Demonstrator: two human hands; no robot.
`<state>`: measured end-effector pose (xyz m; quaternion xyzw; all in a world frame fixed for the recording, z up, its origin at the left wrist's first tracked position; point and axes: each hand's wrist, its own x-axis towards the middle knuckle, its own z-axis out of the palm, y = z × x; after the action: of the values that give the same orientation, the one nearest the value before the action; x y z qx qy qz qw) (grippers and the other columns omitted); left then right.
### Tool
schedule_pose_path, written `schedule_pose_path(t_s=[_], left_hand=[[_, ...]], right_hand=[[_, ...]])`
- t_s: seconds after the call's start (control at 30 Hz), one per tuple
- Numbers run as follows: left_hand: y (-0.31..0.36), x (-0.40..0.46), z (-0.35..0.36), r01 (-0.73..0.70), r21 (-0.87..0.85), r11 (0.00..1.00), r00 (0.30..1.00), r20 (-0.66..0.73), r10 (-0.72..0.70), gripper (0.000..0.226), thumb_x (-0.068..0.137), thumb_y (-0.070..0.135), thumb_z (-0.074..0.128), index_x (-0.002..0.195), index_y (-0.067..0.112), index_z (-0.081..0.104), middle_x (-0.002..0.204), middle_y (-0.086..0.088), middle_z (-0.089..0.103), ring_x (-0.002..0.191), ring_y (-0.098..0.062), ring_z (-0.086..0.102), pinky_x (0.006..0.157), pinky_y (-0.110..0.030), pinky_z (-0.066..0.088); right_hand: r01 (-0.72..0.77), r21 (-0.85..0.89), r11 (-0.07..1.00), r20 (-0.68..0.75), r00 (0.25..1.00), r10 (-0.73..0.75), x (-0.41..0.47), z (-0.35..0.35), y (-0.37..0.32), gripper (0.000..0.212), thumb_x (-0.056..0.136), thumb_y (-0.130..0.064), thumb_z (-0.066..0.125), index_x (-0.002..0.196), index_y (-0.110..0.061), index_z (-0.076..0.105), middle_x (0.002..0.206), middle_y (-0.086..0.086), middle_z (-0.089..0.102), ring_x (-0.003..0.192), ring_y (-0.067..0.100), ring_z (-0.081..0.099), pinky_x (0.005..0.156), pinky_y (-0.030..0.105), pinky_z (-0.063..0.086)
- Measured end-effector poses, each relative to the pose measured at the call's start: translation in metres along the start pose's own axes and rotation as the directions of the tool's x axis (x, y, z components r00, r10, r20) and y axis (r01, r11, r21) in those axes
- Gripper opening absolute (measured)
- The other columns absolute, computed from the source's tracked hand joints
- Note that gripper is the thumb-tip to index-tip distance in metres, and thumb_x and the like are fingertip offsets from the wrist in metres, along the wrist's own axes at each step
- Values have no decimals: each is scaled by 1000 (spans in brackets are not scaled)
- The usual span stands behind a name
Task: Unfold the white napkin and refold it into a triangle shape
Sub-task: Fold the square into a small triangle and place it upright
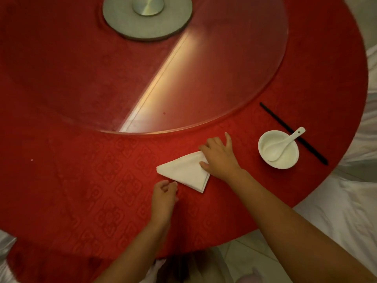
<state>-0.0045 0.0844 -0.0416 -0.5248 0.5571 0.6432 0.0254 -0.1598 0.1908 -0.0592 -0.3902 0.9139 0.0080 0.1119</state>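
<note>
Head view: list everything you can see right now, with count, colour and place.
napkin: one, white, triangle, flat on cloth near table edge
bowl: one, white, right of napkin
spoon: one, white, resting in bowl
chopsticks: black, behind bowl; count unclear
glass turntable: one, clear, table centre
metal hub: one, grey, under turntable centre
tablecloth: one, red, patterned
right hand: flat on napkin's right corner
left hand: loosely curled, at napkin's near edge

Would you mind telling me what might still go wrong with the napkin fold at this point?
The right hand presses only one corner of the white napkin; its layered edges near the lower point look slightly offset and may spread once released. The left hand is off the cloth, so a sideways drag could skew the triangle. The bowl with its spoon sits near the right arm.
</note>
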Motion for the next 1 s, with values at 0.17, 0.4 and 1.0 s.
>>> schedule_pose_path(t_s=[0.17, 0.4, 1.0], left_hand=[[11, 12, 12, 106, -47, 993, 990, 94, -101, 36, 93, 16, 53, 124, -1, 50, 111, -12, 61, 93, -21, 61, 78, -33, 48], [12, 17, 23, 54, 88, 995, 992, 113, -64, 4, 93, 11, 50, 95, 9, 52, 76, -2, 50, 68, -12, 47, 61, -25, 41], [68, -22, 35, -287, 179, 941, 837, 524, 156, 20, 91, 11, 52, 110, 14, 58, 108, -6, 63, 95, -22, 62, 65, -31, 51]], right_hand=[[-53, 20, 998, 71, 996, 52, -3, -3, 0, 43, 78, -35, 61, 113, -12, 51, 122, 11, 48, 119, 29, 38, 110, 56, 11], [-198, 126, 972, 158, 971, 178, -26, 2, 6, 34, 81, -32, 56, 112, -18, 54, 113, 6, 63, 109, 27, 53, 96, 43, 25], [-341, 824, 453, 177, 914, 366, -132, -64, 31, 21, 76, -24, 70, 92, -14, 61, 91, -5, 63, 87, 13, 60, 70, 20, 44]])
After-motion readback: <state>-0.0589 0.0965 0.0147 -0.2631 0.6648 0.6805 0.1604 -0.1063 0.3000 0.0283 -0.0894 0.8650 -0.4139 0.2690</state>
